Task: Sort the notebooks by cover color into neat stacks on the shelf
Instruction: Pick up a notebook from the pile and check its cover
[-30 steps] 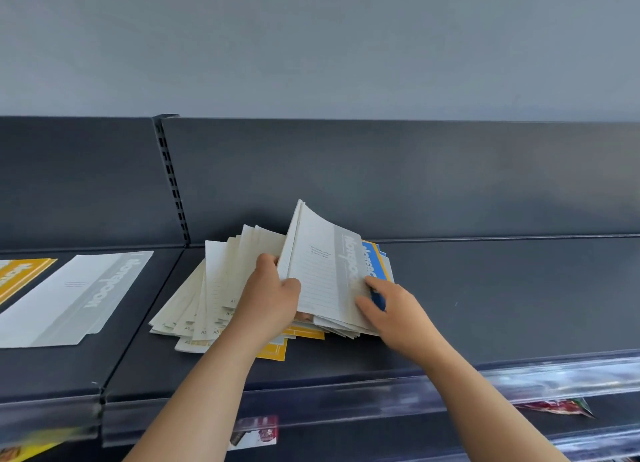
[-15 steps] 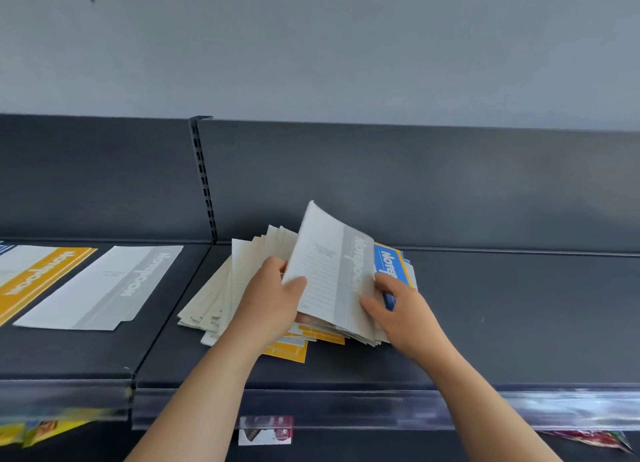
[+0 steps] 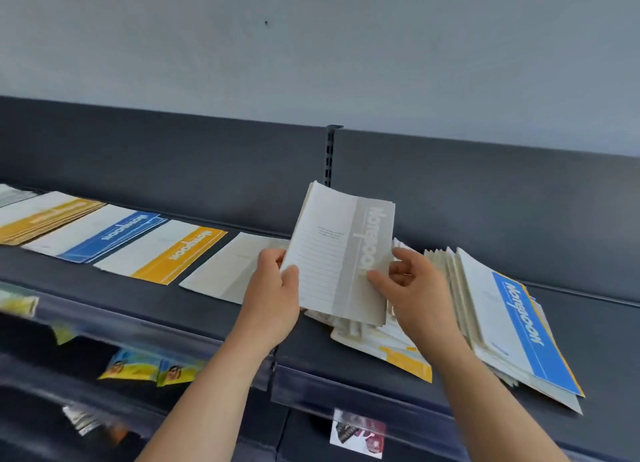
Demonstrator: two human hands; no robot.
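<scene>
Grey notebook (image 3: 341,253): held up clear of the shelf (image 3: 156,299), top edge leaning toward the back panel (image 3: 173,163); ruled cover facing the camera, grey band with white lettering down its right side.
Left hand (image 3: 273,292): gripping the lower left edge of the grey notebook, thumb on the front cover, fingers curled behind.
Right hand (image 3: 415,288): pinching the lower right edge of the same notebook, thumb on the grey band, fingers curled behind.
Mixed pile (image 3: 453,278): on the right section of the shelf, fanned and untidy, reaching from near the back down to the front edge, just behind the right hand.
Blue notebook (image 3: 512,326): on top of the mixed pile at its right, cover up, slanting toward the front edge.
Yellow corner (image 3: 408,361): poking out from under the pile near the front edge, beside the right wrist.
Flat grey notebook (image 3: 228,267): lying on the left section, partly hidden by the left hand.
Yellow stack (image 3: 162,253): just left of the flat grey notebook.
Blue stack (image 3: 100,234): next along to the left.
Far yellow stack (image 3: 45,215): near the left end.
Slotted post (image 3: 329,156): upright in the back panel, between the two sections.
Packets (image 3: 145,366): yellow and blue, on the level below, blurred.
</scene>
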